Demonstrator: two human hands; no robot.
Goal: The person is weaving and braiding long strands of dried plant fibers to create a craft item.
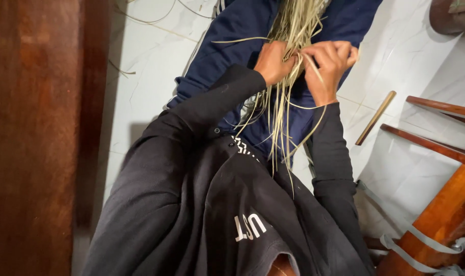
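Head view: the person looks down over a black hooded top at both hands, raised close together over the lap. A bundle of pale dried straw strands (288,61) runs between them, its long axis near vertical in the picture: the thick gathered part lies at the top edge, over the navy trousers (232,30), and the loose thin ends trail down toward the person's chest, some curling sideways.

The left hand (275,62) sits on the left side of the bundle with its fingers curled shut around strands, knuckles toward the camera. The right hand (328,64) sits just on the other side, fingers bent and pinched closed on a few strands; one strand loops out below its wrist. The two hands nearly touch, with the bundle pressed between them, so neither is clearly nearer to it; each has its own share of the strands. How many strands each hand has hold of cannot be told.

A dark wooden panel (38,138) fills the left side. On the white marbled floor (411,51) at right lie a short wooden stick (375,117) and the slats of some reddish wooden furniture (437,148), well apart from the hands.
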